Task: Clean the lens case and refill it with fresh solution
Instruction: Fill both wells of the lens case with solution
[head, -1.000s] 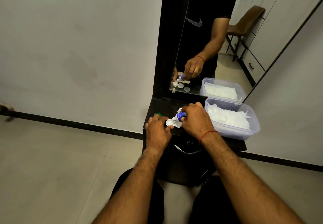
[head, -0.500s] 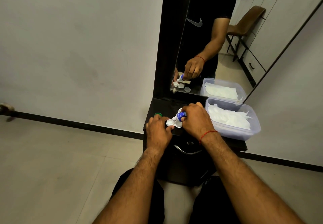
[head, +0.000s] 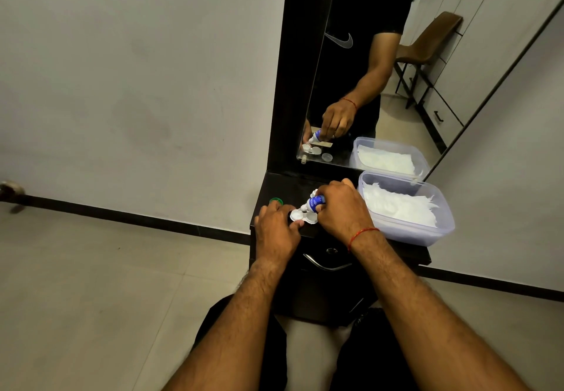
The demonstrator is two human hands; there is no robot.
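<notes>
- Black wooden dresser top (head: 294, 187), with a drawer below its front edge.
- White plastic two-well lens case (head: 302, 216), lying near the front edge with its wells uncovered.
- Small round green cap (head: 276, 200), near the left edge, just beside the case.
- Clear rectangular plastic tub (head: 410, 233) holding white tissues (head: 396, 207), on the right end.

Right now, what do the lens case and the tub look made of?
Lens case: likely white plastic, smooth, with moulded round wells. Tub: probably translucent plastic, slightly frosted; the white paper inside shows through its wall.
</notes>
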